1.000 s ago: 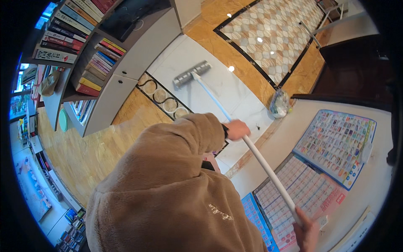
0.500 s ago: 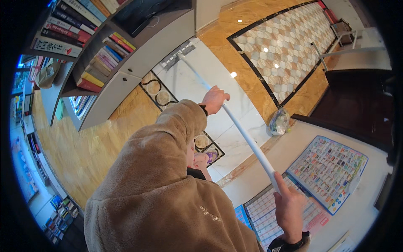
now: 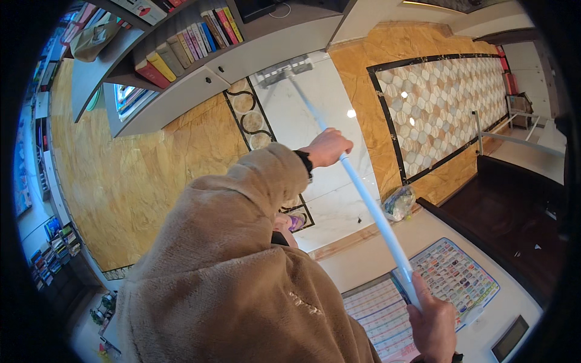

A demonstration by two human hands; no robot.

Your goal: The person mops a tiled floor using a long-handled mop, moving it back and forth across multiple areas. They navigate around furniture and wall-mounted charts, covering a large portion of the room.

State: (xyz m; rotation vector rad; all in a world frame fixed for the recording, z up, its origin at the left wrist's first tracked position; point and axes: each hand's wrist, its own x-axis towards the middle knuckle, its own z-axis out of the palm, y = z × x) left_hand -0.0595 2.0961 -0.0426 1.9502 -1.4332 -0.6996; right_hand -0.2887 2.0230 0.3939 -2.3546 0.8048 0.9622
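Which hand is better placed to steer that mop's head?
Probably the left hand: it grips the pole nearer the mop head, while the right hand holds it farther up.

Glossy white tiled floor (image 3: 339, 209); grey mop head (image 3: 279, 74) on it.

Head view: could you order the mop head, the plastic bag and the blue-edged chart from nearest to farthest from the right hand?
1. Blue-edged chart: beside the right hand.
2. Plastic bag: higher in the picture.
3. Mop head: upper left, beside the cabinet.
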